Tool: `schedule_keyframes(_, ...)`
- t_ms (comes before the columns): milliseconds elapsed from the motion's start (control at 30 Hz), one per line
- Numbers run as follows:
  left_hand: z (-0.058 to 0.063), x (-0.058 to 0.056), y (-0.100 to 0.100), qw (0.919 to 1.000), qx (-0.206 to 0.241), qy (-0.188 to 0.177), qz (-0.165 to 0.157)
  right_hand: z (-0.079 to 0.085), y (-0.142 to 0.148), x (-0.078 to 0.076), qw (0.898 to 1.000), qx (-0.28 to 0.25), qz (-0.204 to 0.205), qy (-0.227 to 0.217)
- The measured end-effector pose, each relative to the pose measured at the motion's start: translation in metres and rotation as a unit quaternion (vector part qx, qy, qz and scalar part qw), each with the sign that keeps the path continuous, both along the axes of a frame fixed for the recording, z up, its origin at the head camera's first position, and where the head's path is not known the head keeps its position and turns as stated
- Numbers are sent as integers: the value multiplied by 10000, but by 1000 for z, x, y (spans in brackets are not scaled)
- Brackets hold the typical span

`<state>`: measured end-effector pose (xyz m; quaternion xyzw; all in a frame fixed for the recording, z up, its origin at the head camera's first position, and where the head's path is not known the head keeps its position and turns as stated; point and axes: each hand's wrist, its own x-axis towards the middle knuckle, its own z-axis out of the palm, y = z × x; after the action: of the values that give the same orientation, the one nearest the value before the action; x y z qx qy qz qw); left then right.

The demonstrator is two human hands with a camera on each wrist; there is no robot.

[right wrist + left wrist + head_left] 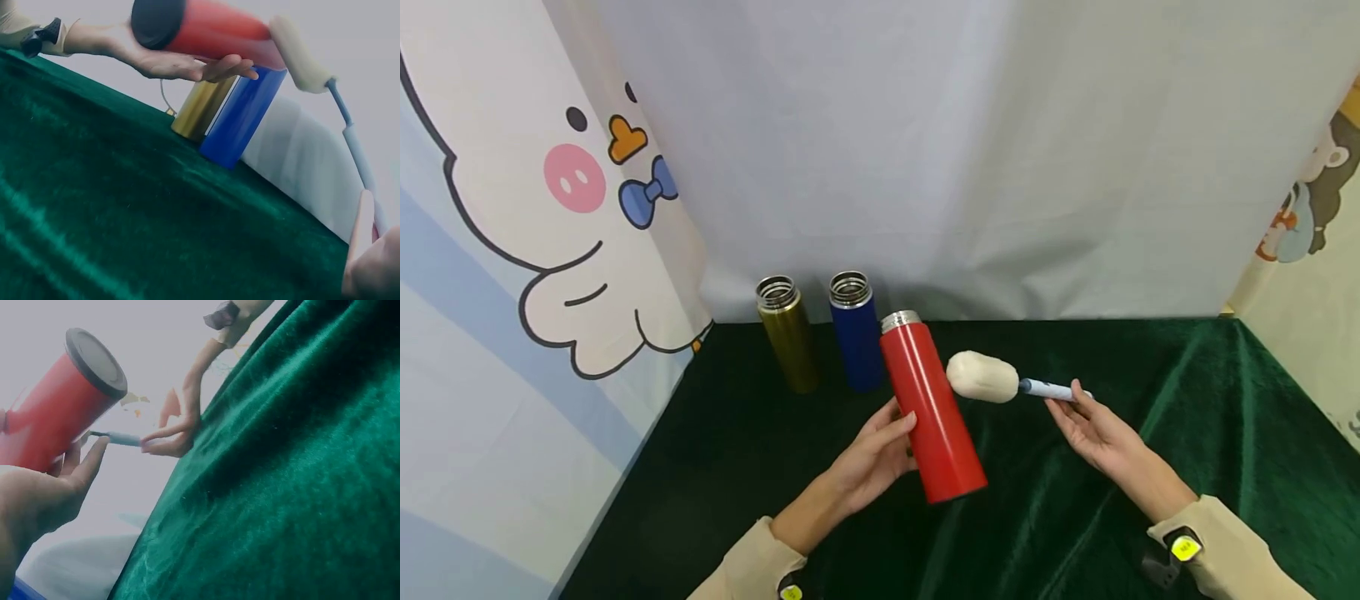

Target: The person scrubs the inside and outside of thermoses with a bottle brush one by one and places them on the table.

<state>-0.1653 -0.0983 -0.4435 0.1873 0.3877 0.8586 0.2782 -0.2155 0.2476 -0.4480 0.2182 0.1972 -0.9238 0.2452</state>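
Observation:
My left hand (876,458) grips a red thermos bottle (932,412) around its body, raised over the cloth and tilted with its open steel mouth up and to the left. In the left wrist view the bottle's dark-rimmed base (97,361) faces the camera. My right hand (1097,429) pinches the pale blue handle (1052,390) of a bottle brush between thumb and fingers. The brush's cream sponge head (983,377) points left, close beside the upper part of the red bottle. In the right wrist view the sponge head (301,55) overlaps the bottle's mouth end.
A gold bottle (788,337) and a blue bottle (857,333), both uncapped, stand upright at the back left. Dark green velvet cloth (1180,433) covers the table. A pale curtain (970,167) hangs behind it, with a cartoon-printed panel (497,358) at the left.

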Motion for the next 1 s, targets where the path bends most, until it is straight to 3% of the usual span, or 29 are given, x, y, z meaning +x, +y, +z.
schedule_keyframes(133,0,-2,-1,9995,-24,-198,254,-4,5,3,9991,189,345,155)
schedule_keyframes(233,-1,-3,-2,9987,63,-419,282,-7,9,6,9966,466,590,351)
schedule_keyframes(433,3,-2,-1,9978,257,-528,311,-10,16,10,9902,851,839,728)
schedule_keyframes(600,6,-1,2,9966,248,-529,582,-10,14,12,9768,1371,898,1380)
schedule_keyframes(800,8,-1,4,9939,-267,-458,963,-8,3,15,9558,1645,1026,2208)
schedule_keyframes(1000,9,0,-8,9885,-742,-379,1262,-4,8,13,9556,1296,767,2533)
